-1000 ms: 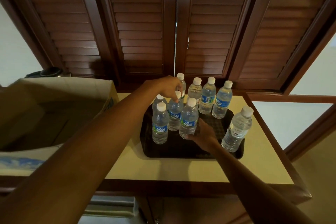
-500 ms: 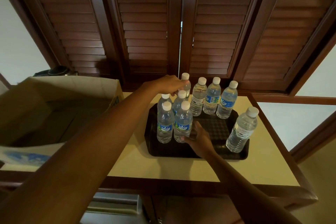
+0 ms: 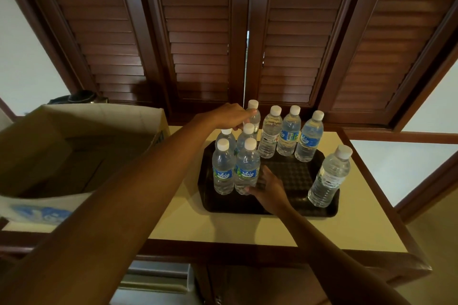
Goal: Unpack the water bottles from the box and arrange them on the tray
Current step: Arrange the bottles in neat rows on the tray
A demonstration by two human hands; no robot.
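Observation:
A dark tray (image 3: 292,176) lies on the cream table top and carries several clear water bottles with white caps. My left hand (image 3: 230,116) reaches over the left cluster and grips the back-left bottle (image 3: 254,115) at its shoulder. My right hand (image 3: 269,188) holds the base of the front bottle (image 3: 246,171), thumb in front and fingers on its right side. That bottle stands upright against its left neighbour (image 3: 223,171). Three bottles (image 3: 288,131) line the tray's far edge, and one bottle (image 3: 329,178) stands alone at the front right. The open cardboard box (image 3: 99,116) is at the left.
The table top (image 3: 223,225) has a dark wooden rim and ends close in front of the tray. Brown louvred shutters (image 3: 198,32) rise right behind the table. A dark object (image 3: 81,96) sits behind the box. The tray's middle right is bare.
My right hand has slid the front bottle leftwards until it stands beside the front-left bottle. My left hand has stayed on the back-left bottle.

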